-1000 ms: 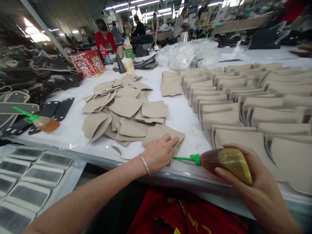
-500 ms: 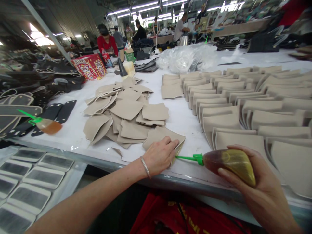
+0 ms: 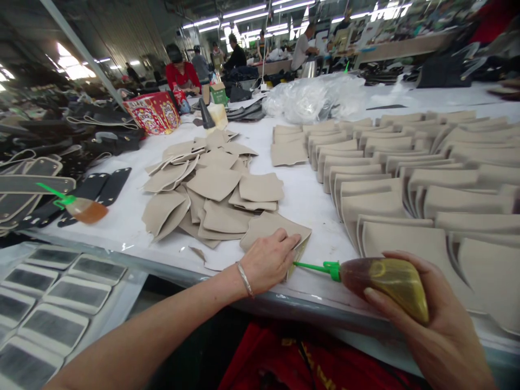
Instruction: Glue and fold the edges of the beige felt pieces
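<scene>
My left hand [image 3: 271, 254] is closed on a beige leather piece [image 3: 280, 223] near the table's front edge, its fingertips pressing the piece down. A shiny yellowish strip shows along the right edge of that piece. My right hand [image 3: 436, 319] is wrapped round a glue bottle [image 3: 382, 279], a clear squeeze bottle of amber liquid lying nearly level. The tip of its green nozzle [image 3: 312, 266] is at the strip, close to my left fingers. Beyond my left hand lies a loose pile of similar beige pieces [image 3: 213, 184].
Rows of overlapping beige pieces [image 3: 390, 206] cover the right side of the white table [image 3: 296, 187]. A second bottle [image 3: 87, 210] with a green nozzle lies at the left by black straps [image 3: 111, 187]. Grey panels [image 3: 57, 322] sit lower left. Behind are clear plastic wrap [image 3: 317, 97] and a red box [image 3: 154, 112].
The view has shifted slightly. Both hands, the leather piece and the bottle keep nearly the same places, with the nozzle tip still at the strip.
</scene>
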Demonstrator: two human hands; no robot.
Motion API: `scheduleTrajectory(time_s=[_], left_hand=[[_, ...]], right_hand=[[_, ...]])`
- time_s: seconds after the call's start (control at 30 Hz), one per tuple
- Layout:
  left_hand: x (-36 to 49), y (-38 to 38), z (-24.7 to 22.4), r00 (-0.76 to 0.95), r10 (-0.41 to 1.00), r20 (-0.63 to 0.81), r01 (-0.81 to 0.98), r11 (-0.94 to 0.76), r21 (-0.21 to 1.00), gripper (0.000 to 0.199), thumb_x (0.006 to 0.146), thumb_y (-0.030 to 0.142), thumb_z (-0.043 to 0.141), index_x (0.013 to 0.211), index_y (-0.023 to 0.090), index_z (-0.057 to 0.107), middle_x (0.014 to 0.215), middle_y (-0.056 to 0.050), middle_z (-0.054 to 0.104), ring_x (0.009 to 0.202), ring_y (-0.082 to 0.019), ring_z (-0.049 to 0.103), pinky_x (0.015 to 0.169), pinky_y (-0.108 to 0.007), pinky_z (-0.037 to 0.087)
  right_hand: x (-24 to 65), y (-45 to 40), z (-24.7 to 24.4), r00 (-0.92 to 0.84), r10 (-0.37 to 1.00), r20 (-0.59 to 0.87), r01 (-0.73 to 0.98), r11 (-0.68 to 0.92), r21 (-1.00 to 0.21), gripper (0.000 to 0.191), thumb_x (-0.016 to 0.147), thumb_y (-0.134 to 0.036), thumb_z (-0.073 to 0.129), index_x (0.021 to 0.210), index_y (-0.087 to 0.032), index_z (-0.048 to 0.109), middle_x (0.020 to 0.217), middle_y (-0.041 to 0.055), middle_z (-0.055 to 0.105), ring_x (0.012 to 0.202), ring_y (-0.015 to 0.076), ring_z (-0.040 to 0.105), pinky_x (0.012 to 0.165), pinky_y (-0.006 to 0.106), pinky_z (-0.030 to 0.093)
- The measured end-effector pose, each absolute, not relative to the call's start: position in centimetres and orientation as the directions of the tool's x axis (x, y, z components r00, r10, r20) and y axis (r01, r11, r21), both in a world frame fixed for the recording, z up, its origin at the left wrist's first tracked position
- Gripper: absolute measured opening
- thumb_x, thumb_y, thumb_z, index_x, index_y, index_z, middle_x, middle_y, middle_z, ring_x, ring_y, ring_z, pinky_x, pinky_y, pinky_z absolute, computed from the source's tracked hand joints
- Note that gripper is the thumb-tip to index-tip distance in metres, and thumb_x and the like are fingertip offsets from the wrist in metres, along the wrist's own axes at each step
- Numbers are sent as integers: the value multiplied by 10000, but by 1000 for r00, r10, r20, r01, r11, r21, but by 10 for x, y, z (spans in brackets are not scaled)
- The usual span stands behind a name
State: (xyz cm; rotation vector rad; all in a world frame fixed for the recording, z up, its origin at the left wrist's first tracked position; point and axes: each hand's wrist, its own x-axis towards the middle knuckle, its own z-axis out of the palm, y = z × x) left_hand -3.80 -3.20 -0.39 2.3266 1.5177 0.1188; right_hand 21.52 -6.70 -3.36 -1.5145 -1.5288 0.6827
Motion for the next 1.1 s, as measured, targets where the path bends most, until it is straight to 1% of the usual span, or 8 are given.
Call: scheduleTrajectory(time_s=[0.13,0.2,0.27,0.43,0.53,0.7,0.9,1.1], left_hand=[[-38,-31,-3,414,901,-127,874,-354,333,384,1022,262,316,1377,222,457,1086,-49,565,914,-188,616,867,-317,508],[-38,-31,-3,414,901,-132,875,-354,331,401,1018,250,314,1398,215,440,1102,-52,565,917,-193,617,865,-326,513],[-38,-31,-4,418,898,-135,873,-357,331,420,1017,241,304,1417,202,423,1114,-58,566,915,-199,617,861,-338,519],[-38,-31,-3,424,893,-152,875,-361,324,424,1004,222,305,1407,200,434,1106,-61,570,891,-199,620,856,-346,522],[-37,-30,-2,427,892,-149,872,-363,330,423,996,207,306,1397,212,439,1092,-55,570,894,-196,620,852,-340,519],[-37,-28,-2,418,895,-154,871,-346,349,401,1002,223,303,1372,233,458,1084,-49,571,900,-189,622,847,-325,512],[-38,-27,-2,419,895,-152,870,-349,348,410,989,205,313,1372,222,458,1077,-50,571,904,-190,621,854,-325,507],[-37,-27,-2,419,896,-145,871,-352,344,421,993,212,295,1381,229,458,1052,-45,572,865,-192,622,828,-334,515]], right_hand=[[215,-71,-37,41,988,146,466,110,-878,579,720,-617,741,1153,-268,581,977,37,666,781,271,660,675,355,570],[216,-73,-39,29,989,142,457,114,-882,566,738,-596,740,1165,-263,577,977,34,669,789,261,662,681,335,566],[216,-71,-39,51,984,174,485,128,-865,578,736,-616,731,1167,-264,574,1003,33,656,820,269,649,715,352,561],[216,-52,-32,75,960,269,572,179,-801,605,756,-650,699,1198,-267,543,1139,53,573,993,330,576,930,482,478],[217,-37,-28,72,941,332,575,233,-784,604,750,-657,703,1187,-276,532,1119,59,557,996,351,559,922,529,469],[221,-32,-27,83,928,363,590,247,-769,617,751,-678,694,1208,-303,516,1132,60,540,1026,380,541,959,569,442],[226,-38,-30,-34,961,273,560,245,-791,573,778,-626,707,1209,-290,533,1113,46,577,946,325,591,884,496,507],[224,-21,-23,108,935,337,567,221,-793,623,727,-691,697,1183,-304,524,1089,53,553,978,370,550,899,561,465]])
